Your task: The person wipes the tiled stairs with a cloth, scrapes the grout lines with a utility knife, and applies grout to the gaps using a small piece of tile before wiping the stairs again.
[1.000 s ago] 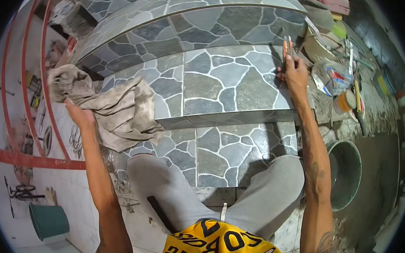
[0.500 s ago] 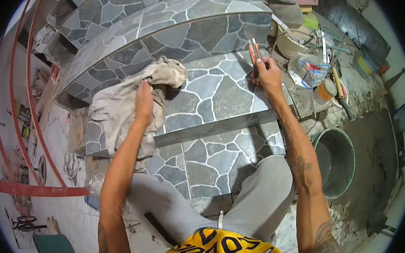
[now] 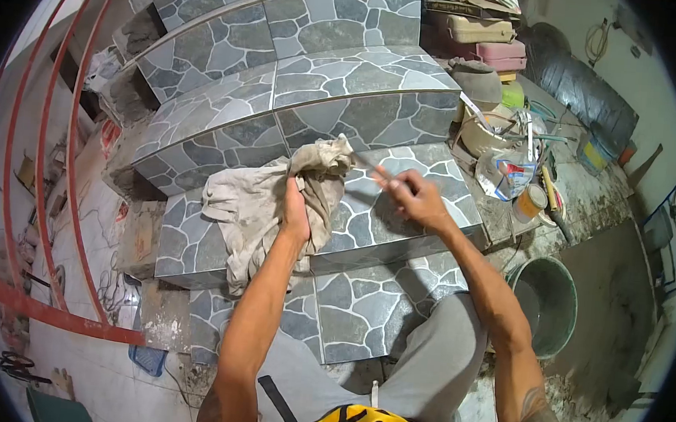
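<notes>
A dirty beige rag (image 3: 256, 205) lies draped over the stone-patterned tile step (image 3: 389, 214), its lower end hanging past the step's front edge. My left hand (image 3: 297, 212) is closed on the rag's bunched upper part, lifting it above the tiles. To the right, my right hand (image 3: 423, 203) grips a slim orange-handled tool (image 3: 381, 176), smeared by motion. The tool's thin dark end points up and left toward the raised top of the rag and overlaps its edge in this view. I cannot tell the tool's exact kind.
More tiled steps (image 3: 344, 11) rise behind. On the right stand a cluttered bucket (image 3: 480, 139), an orange-labelled can (image 3: 531, 202), a yellow-handled hammer (image 3: 552, 191) and a green-rimmed bucket (image 3: 555, 304). Red curved railings (image 3: 79, 161) run along the left.
The view has shifted. My left hand has raised the bunched rag; my right hand has brought the orange-handled tool leftward, from upright beside the step to near the rag's top.
</notes>
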Tool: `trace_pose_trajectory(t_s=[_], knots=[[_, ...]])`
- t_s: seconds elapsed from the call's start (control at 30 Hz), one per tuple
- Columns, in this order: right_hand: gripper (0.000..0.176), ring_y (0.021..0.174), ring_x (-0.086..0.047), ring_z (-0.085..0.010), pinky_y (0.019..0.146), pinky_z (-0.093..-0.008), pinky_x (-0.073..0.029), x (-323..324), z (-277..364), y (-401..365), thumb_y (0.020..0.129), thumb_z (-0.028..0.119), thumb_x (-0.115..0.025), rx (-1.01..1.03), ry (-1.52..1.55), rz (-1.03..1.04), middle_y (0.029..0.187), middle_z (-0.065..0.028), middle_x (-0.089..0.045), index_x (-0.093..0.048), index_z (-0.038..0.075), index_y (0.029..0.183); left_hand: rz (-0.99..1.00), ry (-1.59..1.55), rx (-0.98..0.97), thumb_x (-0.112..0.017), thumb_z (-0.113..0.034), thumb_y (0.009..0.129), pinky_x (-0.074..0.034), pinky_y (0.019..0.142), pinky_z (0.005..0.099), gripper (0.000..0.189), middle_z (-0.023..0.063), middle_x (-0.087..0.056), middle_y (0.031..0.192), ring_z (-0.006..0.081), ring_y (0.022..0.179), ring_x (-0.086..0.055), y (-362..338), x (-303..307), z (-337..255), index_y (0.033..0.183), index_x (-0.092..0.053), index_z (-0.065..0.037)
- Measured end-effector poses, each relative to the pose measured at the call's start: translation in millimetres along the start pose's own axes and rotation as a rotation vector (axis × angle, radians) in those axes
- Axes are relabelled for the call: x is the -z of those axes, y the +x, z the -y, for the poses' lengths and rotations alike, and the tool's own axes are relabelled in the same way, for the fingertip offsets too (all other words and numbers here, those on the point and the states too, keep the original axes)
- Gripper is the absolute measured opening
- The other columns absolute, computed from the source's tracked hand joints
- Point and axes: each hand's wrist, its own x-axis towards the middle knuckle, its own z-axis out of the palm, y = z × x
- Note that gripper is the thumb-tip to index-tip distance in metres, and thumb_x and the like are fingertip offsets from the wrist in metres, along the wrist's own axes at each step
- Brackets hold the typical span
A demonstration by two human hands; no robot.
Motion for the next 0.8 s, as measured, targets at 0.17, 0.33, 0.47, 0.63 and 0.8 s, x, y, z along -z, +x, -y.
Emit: trace_pose_trajectory(t_s=[0.17,0.33,0.47,0.63,0.8], knots=[[0.037,0.064,-0.063,-0.022,0.06,-0.037,-0.047,-44.0,26.6,2.9,0.093,0.036,-0.061,0.12,-0.223,0.112,0.068,-0.0124,-0.064,-0.063,0.0,0.099,0.146,-0.209,0.049,-0.035,-0.047,0.101,-0.045,0.103,0.0408,0.055,0.0113,-0.06,0.129,0.0263,0.116,-0.059,-14.7,-10.3,-11.2,0.132,-0.052,-0.006],[0.035,0.063,-0.065,-0.0194,0.058,-0.0339,-0.048,-52.0,2.8,7.6,0.095,0.036,-0.06,0.041,-0.191,0.085,0.068,-0.0104,-0.066,-0.064,0.001,0.097,0.027,0.042,0.057,-0.06,-0.019,0.094,-0.054,0.088,0.0339,0.034,0.0093,-0.067,0.115,0.0204,0.099,-0.067,2.6,19.2,10.5,0.123,-0.057,-0.003],[0.034,0.061,-0.065,-0.0173,0.057,-0.032,-0.049,-53.0,6.4,6.6,0.095,0.035,-0.06,0.029,-0.193,0.068,0.067,-0.0088,-0.066,-0.064,0.001,0.096,-0.03,0.149,-0.119,-0.06,-0.007,0.089,-0.053,0.083,0.0319,0.03,0.0063,-0.067,0.106,0.0169,0.092,-0.066,-5.8,1.1,5.0,0.118,-0.06,0.0],[0.035,0.063,-0.066,-0.0226,0.059,-0.0355,-0.049,-54.7,6.6,4.9,0.094,0.035,-0.06,0.059,-0.273,0.031,0.069,-0.0119,-0.067,-0.063,0.0,0.094,-0.097,0.148,-0.122,-0.065,0.001,0.081,-0.053,0.079,0.0286,0.027,0.0071,-0.067,0.102,0.0162,0.089,-0.066,-4.4,-0.9,8.1,0.109,-0.064,0.002],[0.035,0.062,-0.066,-0.0246,0.059,-0.0367,-0.049,-51.7,11.2,0.7,0.094,0.035,-0.06,0.029,-0.292,0.046,0.068,-0.014,-0.067,-0.063,-0.001,0.094,-0.065,0.156,-0.214,-0.062,0.006,0.082,-0.055,0.078,0.031,0.028,0.0107,-0.067,0.105,0.0179,0.088,-0.067,-0.1,2.5,17.2,0.11,-0.063,0.005]])
